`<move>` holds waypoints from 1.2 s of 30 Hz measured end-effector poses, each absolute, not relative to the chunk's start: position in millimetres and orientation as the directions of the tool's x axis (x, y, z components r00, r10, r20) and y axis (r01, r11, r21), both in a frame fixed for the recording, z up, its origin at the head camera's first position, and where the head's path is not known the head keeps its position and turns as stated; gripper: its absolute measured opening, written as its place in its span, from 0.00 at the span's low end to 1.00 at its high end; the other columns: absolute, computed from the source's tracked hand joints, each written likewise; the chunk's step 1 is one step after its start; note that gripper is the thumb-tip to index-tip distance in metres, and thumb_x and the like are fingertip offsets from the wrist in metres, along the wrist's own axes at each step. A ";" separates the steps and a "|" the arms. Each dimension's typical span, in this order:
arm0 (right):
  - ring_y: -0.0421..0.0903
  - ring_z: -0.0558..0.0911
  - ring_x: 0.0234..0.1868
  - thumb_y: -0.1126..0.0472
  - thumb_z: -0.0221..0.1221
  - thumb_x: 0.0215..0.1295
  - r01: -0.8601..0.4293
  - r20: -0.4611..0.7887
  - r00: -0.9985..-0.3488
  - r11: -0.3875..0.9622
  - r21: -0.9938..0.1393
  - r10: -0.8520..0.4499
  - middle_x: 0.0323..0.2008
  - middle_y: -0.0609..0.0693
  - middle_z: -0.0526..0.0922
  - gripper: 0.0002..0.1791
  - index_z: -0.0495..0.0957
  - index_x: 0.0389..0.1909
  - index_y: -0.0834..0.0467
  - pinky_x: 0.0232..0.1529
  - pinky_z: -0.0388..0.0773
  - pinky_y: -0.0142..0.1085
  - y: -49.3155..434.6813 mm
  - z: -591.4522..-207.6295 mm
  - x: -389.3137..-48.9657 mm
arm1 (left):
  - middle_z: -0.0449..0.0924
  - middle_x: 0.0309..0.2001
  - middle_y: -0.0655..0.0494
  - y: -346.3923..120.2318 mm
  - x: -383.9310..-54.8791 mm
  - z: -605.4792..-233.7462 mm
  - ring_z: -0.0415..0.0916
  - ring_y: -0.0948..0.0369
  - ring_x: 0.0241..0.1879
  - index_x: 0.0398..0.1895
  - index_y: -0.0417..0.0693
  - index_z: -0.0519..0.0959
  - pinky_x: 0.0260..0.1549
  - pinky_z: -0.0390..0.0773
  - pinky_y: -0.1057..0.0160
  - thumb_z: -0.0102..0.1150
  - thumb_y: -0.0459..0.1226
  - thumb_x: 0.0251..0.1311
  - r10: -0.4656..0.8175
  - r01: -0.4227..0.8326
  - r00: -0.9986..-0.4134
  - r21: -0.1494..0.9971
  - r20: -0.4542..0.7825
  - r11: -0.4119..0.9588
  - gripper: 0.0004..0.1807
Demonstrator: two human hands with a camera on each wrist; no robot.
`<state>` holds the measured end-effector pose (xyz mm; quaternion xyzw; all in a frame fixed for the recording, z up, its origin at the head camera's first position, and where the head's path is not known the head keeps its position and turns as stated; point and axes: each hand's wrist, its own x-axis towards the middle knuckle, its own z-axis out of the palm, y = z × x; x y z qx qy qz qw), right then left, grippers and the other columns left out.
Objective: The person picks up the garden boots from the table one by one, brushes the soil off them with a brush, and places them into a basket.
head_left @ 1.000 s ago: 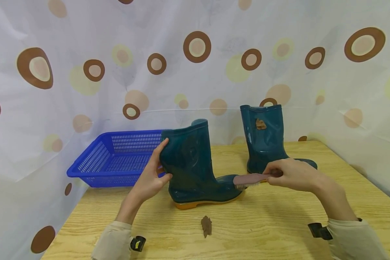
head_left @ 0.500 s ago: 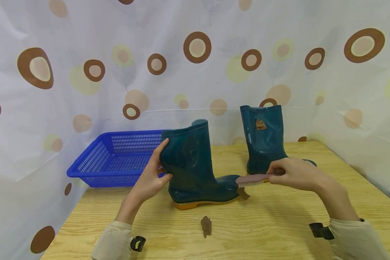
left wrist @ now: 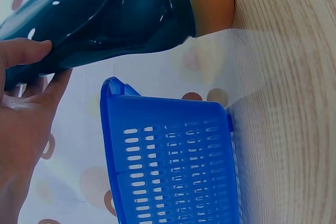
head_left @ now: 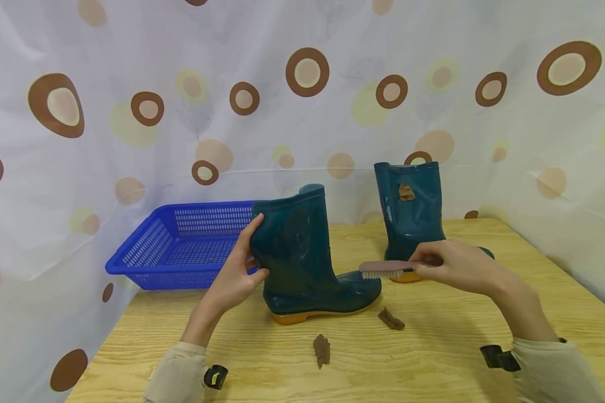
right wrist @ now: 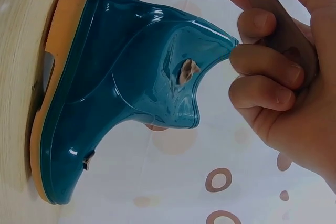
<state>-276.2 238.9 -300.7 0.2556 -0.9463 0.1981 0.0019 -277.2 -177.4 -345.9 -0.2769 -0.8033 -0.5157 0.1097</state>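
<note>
Rubber boot cleaning, brushing step by the look of it. The near teal boot [head_left: 299,263] stands upright on the counter [head_left: 242,364], orange sole down, toe pointing right. The left hand [head_left: 237,277] grips its shaft from behind, thumb on one side and fingers on the other, steadying it. The right hand [head_left: 454,267] has its fingers wrapped around the handle of a pink scrub brush [head_left: 383,268], bristles facing down at the toe — contact or a slight gap, can't tell from the head view. One brown clump [head_left: 321,351], likely mud, lies on the counter in front of the boot; a second clump [head_left: 391,319] lies just off the toe. The visible side of this boot shows no dirt; its far side is hidden. The far teal boot [head_left: 413,224] stands upright behind the brush, with a brown patch [head_left: 406,192] on the shaft and a smaller patch [right wrist: 88,160] near the toe — so that one looks undone. A blue plastic basket [head_left: 161,270] sits at the left, partly behind the near boot. Next move probably calls for checking the toe and hidden side, holding the shaft firm against any further strokes, then swapping boots.
</note>
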 end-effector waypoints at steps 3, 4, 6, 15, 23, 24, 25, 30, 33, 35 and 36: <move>0.37 0.73 0.27 0.53 0.57 0.71 -0.507 0.182 -0.861 0.781 -0.364 -0.475 0.29 0.40 0.80 0.12 0.83 0.46 0.54 0.27 0.71 0.31 234.3 -300.3 -275.9 | 0.45 0.78 0.49 -177.2 -277.2 -344.8 0.67 0.41 0.67 0.78 0.78 0.44 0.61 0.74 0.40 0.56 0.17 0.55 0.332 0.561 -0.822 0.762 0.464 0.324 0.59; 0.36 0.74 0.28 0.52 0.57 0.71 -0.511 0.207 -0.859 0.781 -0.358 -0.468 0.30 0.41 0.81 0.12 0.83 0.47 0.54 0.28 0.72 0.31 231.8 -300.4 -275.6 | 0.45 0.78 0.48 -177.1 -277.1 -344.6 0.67 0.41 0.67 0.78 0.78 0.44 0.61 0.74 0.40 0.56 0.17 0.55 0.333 0.560 -0.822 0.762 0.463 0.325 0.59; 0.36 0.74 0.29 0.52 0.57 0.72 -0.536 0.263 -0.843 0.775 -0.336 -0.469 0.32 0.40 0.81 0.13 0.82 0.49 0.54 0.30 0.74 0.31 225.3 -301.4 -275.0 | 0.45 0.78 0.48 -176.5 -276.6 -344.1 0.66 0.40 0.67 0.78 0.79 0.43 0.61 0.73 0.39 0.56 0.17 0.56 0.336 0.558 -0.823 0.764 0.459 0.324 0.59; 0.33 0.74 0.30 0.53 0.57 0.73 -0.619 0.399 -0.772 0.728 -0.295 -0.495 0.35 0.40 0.82 0.12 0.81 0.50 0.53 0.33 0.75 0.32 195.9 -308.0 -274.3 | 0.44 0.79 0.48 -174.9 -275.7 -346.2 0.65 0.40 0.69 0.78 0.79 0.42 0.62 0.72 0.39 0.57 0.18 0.56 0.331 0.556 -0.825 0.761 0.457 0.335 0.59; 0.37 0.80 0.35 0.54 0.56 0.74 -0.603 0.438 -0.774 0.744 -0.289 -0.457 0.39 0.44 0.85 0.14 0.80 0.52 0.56 0.38 0.80 0.37 189.8 -317.5 -278.5 | 0.44 0.79 0.48 -174.2 -275.5 -346.8 0.66 0.40 0.68 0.78 0.76 0.42 0.61 0.73 0.41 0.58 0.18 0.56 0.330 0.575 -0.815 0.734 0.475 0.362 0.59; 0.37 0.80 0.36 0.54 0.55 0.74 -0.598 0.440 -0.777 0.747 -0.290 -0.450 0.39 0.45 0.85 0.14 0.80 0.52 0.57 0.38 0.80 0.38 188.7 -318.4 -278.9 | 0.44 0.79 0.48 -174.4 -275.5 -346.9 0.66 0.40 0.68 0.79 0.76 0.42 0.61 0.73 0.40 0.58 0.18 0.56 0.330 0.576 -0.815 0.731 0.477 0.365 0.59; 0.38 0.80 0.36 0.54 0.55 0.74 -0.592 0.442 -0.780 0.751 -0.292 -0.443 0.39 0.45 0.85 0.15 0.80 0.53 0.57 0.38 0.80 0.38 187.6 -318.9 -279.1 | 0.44 0.79 0.48 -174.7 -275.4 -347.0 0.66 0.40 0.68 0.79 0.76 0.42 0.61 0.73 0.40 0.58 0.18 0.56 0.330 0.578 -0.814 0.729 0.478 0.368 0.59; 0.40 0.76 0.33 0.53 0.52 0.76 -0.570 0.442 -0.797 0.755 -0.324 -0.412 0.36 0.45 0.82 0.16 0.79 0.54 0.58 0.35 0.77 0.37 183.5 -320.3 -280.7 | 0.44 0.79 0.49 -176.0 -274.8 -346.8 0.67 0.39 0.67 0.79 0.75 0.42 0.61 0.74 0.40 0.58 0.18 0.56 0.337 0.588 -0.806 0.720 0.486 0.368 0.59; 0.39 0.75 0.31 0.52 0.52 0.76 -0.572 0.435 -0.798 0.750 -0.332 -0.417 0.34 0.44 0.81 0.17 0.79 0.54 0.58 0.35 0.76 0.37 181.9 -321.3 -281.2 | 0.44 0.79 0.48 -177.0 -274.1 -346.6 0.68 0.40 0.67 0.79 0.73 0.42 0.60 0.75 0.41 0.59 0.18 0.56 0.343 0.598 -0.799 0.708 0.493 0.375 0.59; 0.39 0.75 0.31 0.52 0.52 0.76 -0.577 0.435 -0.795 0.746 -0.331 -0.422 0.33 0.43 0.80 0.17 0.79 0.55 0.58 0.36 0.77 0.37 181.3 -321.9 -281.0 | 0.45 0.78 0.47 -178.0 -273.6 -346.4 0.69 0.40 0.66 0.79 0.72 0.42 0.60 0.76 0.42 0.60 0.18 0.56 0.349 0.607 -0.793 0.695 0.499 0.386 0.59; 0.38 0.75 0.31 0.53 0.52 0.76 -0.580 0.438 -0.793 0.743 -0.332 -0.423 0.33 0.43 0.80 0.16 0.79 0.55 0.58 0.35 0.76 0.36 181.3 -322.0 -280.9 | 0.46 0.78 0.46 -178.6 -273.5 -346.2 0.69 0.41 0.66 0.79 0.71 0.42 0.60 0.76 0.43 0.60 0.18 0.56 0.352 0.611 -0.791 0.688 0.501 0.393 0.59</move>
